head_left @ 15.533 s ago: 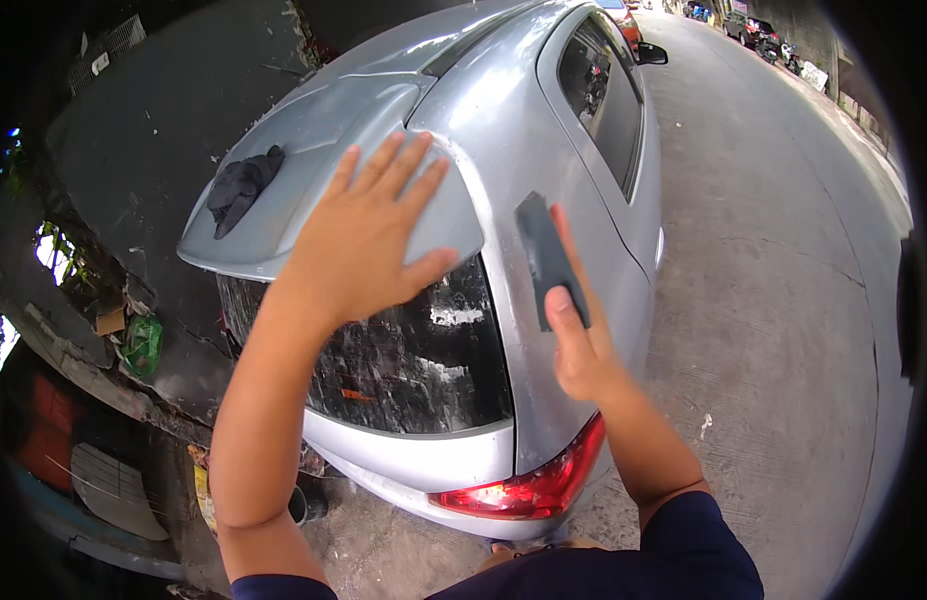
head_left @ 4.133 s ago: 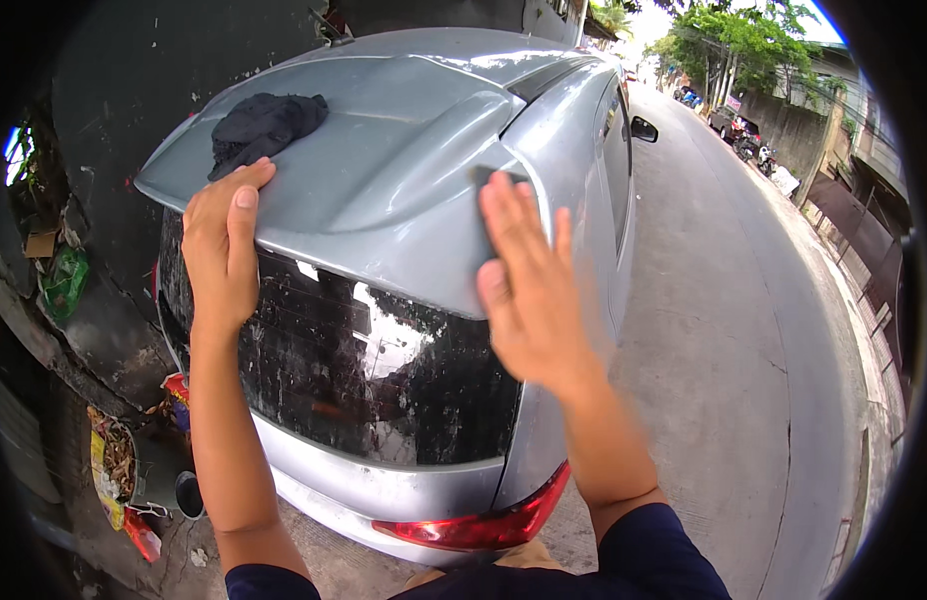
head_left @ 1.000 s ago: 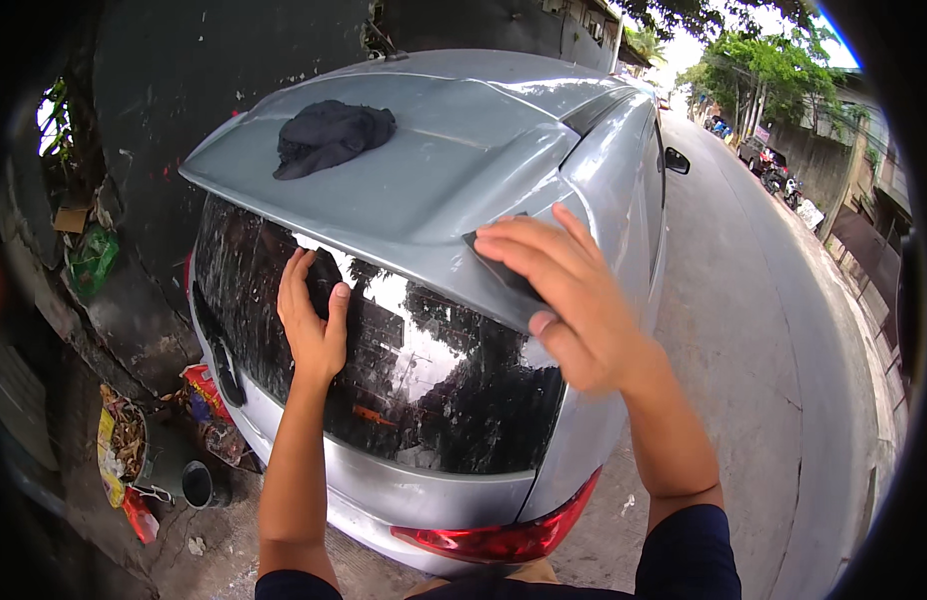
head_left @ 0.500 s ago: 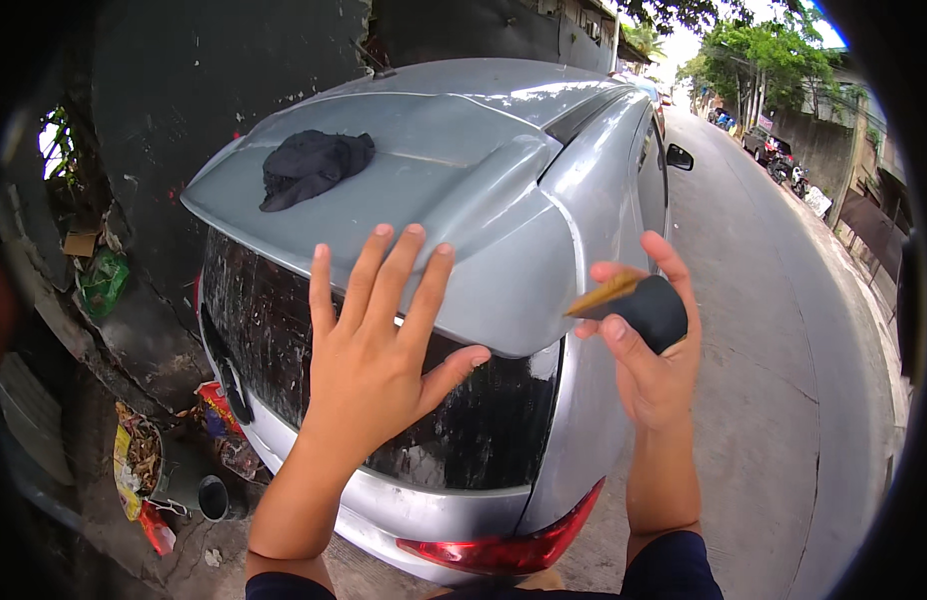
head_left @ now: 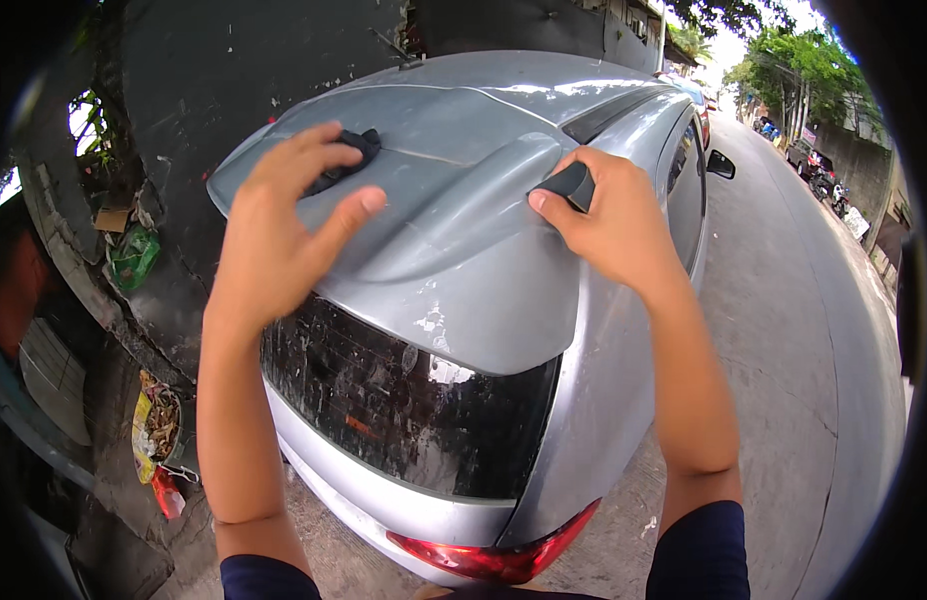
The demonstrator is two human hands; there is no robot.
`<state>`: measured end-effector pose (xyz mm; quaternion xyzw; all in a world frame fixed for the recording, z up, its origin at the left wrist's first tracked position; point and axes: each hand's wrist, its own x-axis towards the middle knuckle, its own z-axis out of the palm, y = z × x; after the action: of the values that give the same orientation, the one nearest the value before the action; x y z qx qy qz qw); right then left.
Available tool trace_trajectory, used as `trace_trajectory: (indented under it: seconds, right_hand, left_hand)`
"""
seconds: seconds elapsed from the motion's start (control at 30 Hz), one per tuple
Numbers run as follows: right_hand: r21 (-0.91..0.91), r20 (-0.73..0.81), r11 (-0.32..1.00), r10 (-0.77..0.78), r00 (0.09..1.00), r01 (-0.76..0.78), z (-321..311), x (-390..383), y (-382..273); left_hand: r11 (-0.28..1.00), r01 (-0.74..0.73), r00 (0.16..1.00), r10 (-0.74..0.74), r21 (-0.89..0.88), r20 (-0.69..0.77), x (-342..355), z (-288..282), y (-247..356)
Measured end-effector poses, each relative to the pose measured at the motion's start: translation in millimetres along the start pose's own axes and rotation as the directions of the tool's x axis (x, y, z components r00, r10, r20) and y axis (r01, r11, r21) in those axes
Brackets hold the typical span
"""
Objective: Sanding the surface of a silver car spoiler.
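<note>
My right hand (head_left: 622,222) grips a folded piece of dark sandpaper (head_left: 574,184) between thumb and fingers. It is at the right end of the grey rear spoiler (head_left: 514,290) of a silver car. My left hand (head_left: 269,230) is over the spoiler's left part, thumb and fingers apart. Behind its fingers lies a crumpled black cloth (head_left: 368,143), mostly hidden by the hand. I cannot tell whether the fingers touch the cloth. Pale wet-looking patches show on the spoiler near its rear edge.
Below the spoiler is the wet, streaked rear window (head_left: 414,400), with a red tail light (head_left: 504,548) lower down. A dark wall (head_left: 234,60) stands close on the car's left. Litter and a bag of dry leaves (head_left: 162,420) lie there. A concrete road (head_left: 764,330) runs along the right.
My right hand has moved forward and left, bringing the sandpaper to the spoiler. My left hand has moved left and forward, from above the rear edge to the cloth. The view has shifted slightly.
</note>
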<state>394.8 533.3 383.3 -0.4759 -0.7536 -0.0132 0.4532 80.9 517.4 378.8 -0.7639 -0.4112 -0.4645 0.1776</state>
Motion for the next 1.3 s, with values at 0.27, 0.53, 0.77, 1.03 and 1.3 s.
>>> trace_trajectory:
  seconds: [0.27, 0.53, 0.77, 1.03, 1.3]
  right_hand:
    - [0.064, 0.0, 0.988, 0.138, 0.99, -0.138, 9, 1, -10]
    - [0.032, 0.011, 0.994, 0.101, 0.995, -0.102, 7, -1, -29]
    - [-0.112, 0.028, 0.992, 0.059, 0.998, -0.055, 21, -13, -42]
    - [-0.094, 0.01, 0.979, 0.183, 0.983, -0.181, 8, -4, -33]
    - [-0.054, -0.074, 0.949, 0.306, 0.949, -0.311, -4, -3, -18]
  left_hand:
    - [0.956, 0.252, 0.965, -0.259, 0.152, 0.032, 101, 33, -134]
    - [0.908, 0.416, 0.849, -0.369, -0.05, 0.378, 93, 54, -146]
    - [0.892, 0.441, 0.865, -0.393, -0.099, 0.313, 79, 38, -142]
    - [0.791, 0.473, 0.869, -0.347, -0.387, 0.353, 57, 30, -166]
    - [0.818, 0.433, 0.892, -0.329, -0.379, 0.31, 56, 34, -162]
